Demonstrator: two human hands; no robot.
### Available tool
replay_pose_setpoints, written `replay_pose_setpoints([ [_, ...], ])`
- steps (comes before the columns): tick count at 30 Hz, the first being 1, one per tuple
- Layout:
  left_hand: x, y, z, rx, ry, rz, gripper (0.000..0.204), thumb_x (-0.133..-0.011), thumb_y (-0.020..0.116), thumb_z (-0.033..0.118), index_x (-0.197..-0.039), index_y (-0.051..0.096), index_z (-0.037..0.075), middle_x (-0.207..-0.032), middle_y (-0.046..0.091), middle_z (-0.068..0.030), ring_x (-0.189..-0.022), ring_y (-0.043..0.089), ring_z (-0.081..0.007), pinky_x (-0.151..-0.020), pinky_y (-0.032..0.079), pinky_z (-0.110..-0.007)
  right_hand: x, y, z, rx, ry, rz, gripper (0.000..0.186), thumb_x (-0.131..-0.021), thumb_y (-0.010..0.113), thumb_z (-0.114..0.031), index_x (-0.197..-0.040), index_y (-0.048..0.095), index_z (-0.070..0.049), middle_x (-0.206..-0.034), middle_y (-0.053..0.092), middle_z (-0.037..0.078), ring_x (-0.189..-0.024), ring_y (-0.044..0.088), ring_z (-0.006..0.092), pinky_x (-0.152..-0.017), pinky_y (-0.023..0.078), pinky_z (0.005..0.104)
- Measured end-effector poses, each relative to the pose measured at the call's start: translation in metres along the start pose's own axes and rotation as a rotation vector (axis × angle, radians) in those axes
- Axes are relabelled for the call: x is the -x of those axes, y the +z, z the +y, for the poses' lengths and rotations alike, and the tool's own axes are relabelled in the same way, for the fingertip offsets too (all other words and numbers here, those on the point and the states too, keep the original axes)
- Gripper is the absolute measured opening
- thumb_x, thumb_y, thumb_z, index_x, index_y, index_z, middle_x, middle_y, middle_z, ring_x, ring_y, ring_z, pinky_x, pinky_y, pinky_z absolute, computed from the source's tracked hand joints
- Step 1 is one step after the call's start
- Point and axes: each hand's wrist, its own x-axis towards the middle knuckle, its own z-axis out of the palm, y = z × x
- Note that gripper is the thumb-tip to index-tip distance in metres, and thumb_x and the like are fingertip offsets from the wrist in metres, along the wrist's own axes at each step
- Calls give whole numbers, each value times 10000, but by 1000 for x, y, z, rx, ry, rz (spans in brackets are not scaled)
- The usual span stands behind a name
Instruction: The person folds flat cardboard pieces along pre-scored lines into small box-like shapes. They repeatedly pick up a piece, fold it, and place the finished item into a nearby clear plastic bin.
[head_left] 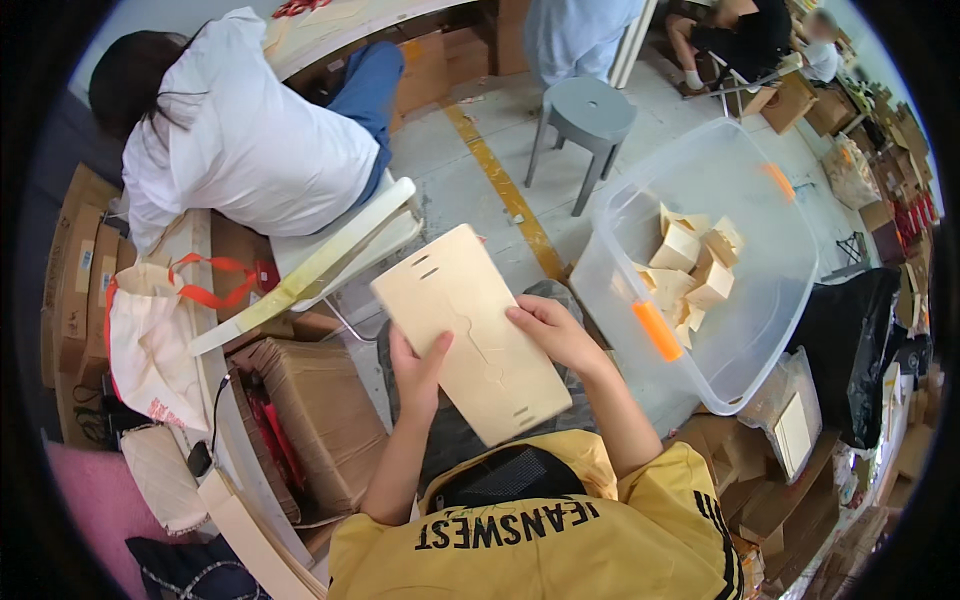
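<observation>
A cream, flat cardboard piece (480, 320) with short dark slits at both ends and a curved cut line down its middle lies across my lap, tilted. It looks like an unfolded box blank. My left hand (418, 378) grips its left edge, thumb on top and fingers underneath. On the opposite edge, my right hand (556, 335) holds it the same way. To the right stands a clear plastic bin (770, 260) with orange latches, and several small cream folded boxes (690, 255) lie loose inside it.
A grey stool (590, 108) stands ahead. At left, a person in a white top (265, 120) leans on a table, near a cloth bag (150, 340) with red handles. An open brown carton (335, 420) sits beside my left arm. A black plastic bag (840, 350) hangs beyond the bin.
</observation>
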Motion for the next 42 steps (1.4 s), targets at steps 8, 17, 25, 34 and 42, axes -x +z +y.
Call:
replay_pose_setpoints([
  [8,27,20,5,-1254,619,-65,481,-819,558,120,-1284,450,64,-1399,298,-156,-1260,269,-421,-1034,200,-518,9,39,22,-696,9,153,275,-947,458,-230,-975,582,14,-853,629,34,-726,572,69,-673,466,204],
  [17,33,23,23,-857,463,-94,342,-776,643,76,-1079,498,15,-1024,461,-132,-983,454,-281,-874,379,-353,26,78,58,-599,-23,143,168,-908,535,-145,-953,605,1,-766,582,-41,-627,453,34,-571,389,198],
  [25,21,0,22,-595,137,-189,233,-765,670,67,-836,471,-31,-870,455,-113,-717,492,-260,-669,431,-308,26,67,39,-384,-111,53,211,-901,539,-153,-1023,553,18,-760,573,-5,-671,500,45,-598,423,215],
  [34,31,-12,0,-103,-92,-529,383,-835,547,-44,-1182,393,7,-1036,480,-11,-938,494,-109,-753,427,-240,4,42,11,401,-536,166,281,-859,551,-94,-1131,573,-31,-891,637,160,-733,586,112,-662,471,283],
  [42,12,-20,8,477,-165,-298,615,-777,633,56,-1287,289,69,-1265,395,-68,-1184,397,-201,-966,347,-363,12,19,41,115,-161,-132,272,-911,491,-210,-1099,555,-24,-698,557,139,-545,431,110,-542,401,255],
])
